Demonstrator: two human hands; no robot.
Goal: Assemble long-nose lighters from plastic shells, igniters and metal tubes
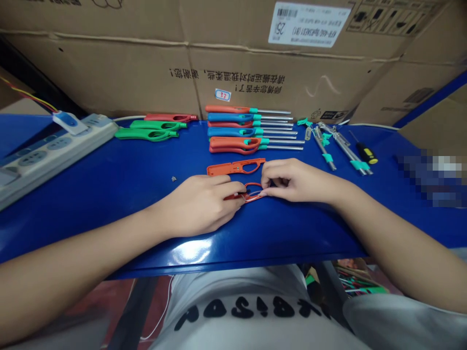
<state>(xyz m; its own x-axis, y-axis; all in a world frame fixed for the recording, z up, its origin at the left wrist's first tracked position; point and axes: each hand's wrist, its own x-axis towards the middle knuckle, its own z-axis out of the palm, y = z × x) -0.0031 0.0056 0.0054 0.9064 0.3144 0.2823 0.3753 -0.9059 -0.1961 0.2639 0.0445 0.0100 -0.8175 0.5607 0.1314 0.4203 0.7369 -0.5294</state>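
On the blue table my left hand [209, 201] is closed over the handle end of an orange lighter shell half [253, 199], hiding most of it. The fingers of my right hand [282, 180] pinch the shell's other end, beside its trigger loop. A thin pale wire or tube seems to run along the loop; its details are too small to tell. Just behind both hands lies a second orange shell half [226, 167], inner side up. Several small screws [174, 179] lie to the left of my left hand.
Several long-neck lighters [237, 145] lie stacked at the back. Green and red shells [149, 132] and a power strip [62, 148] are at left. Metal tubes with teal parts [343, 146] and a screwdriver [366, 152] lie at right. A cardboard box [146, 73] stands behind.
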